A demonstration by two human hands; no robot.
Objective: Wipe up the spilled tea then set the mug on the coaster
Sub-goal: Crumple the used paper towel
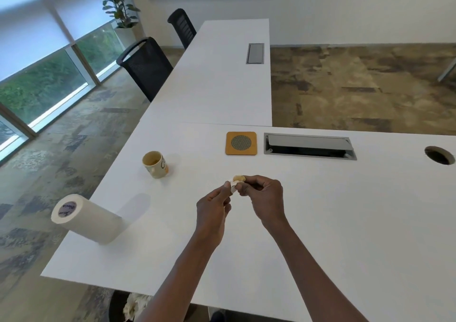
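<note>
Both hands are pinching a small tea-stained wad point(236, 183) at frame centre, the left hand point(214, 207) grasping its near edge, the right hand point(264, 195) its far side. No tea is showing on the table point(320, 223), so wiping looks finished. Best to bin the wad first, then lift the mug point(155, 165), left of centre, upright and lower it squarely onto the coaster point(241, 143), upper centre.

A white L-shaped tabletop point(320, 223) is seen across the centre, over mottled brown carpet point(357, 87). Two black chairs point(148, 67), a potted plant point(121, 3) and daylit, blind-covered windows point(37, 50) are seen at upper left.
</note>
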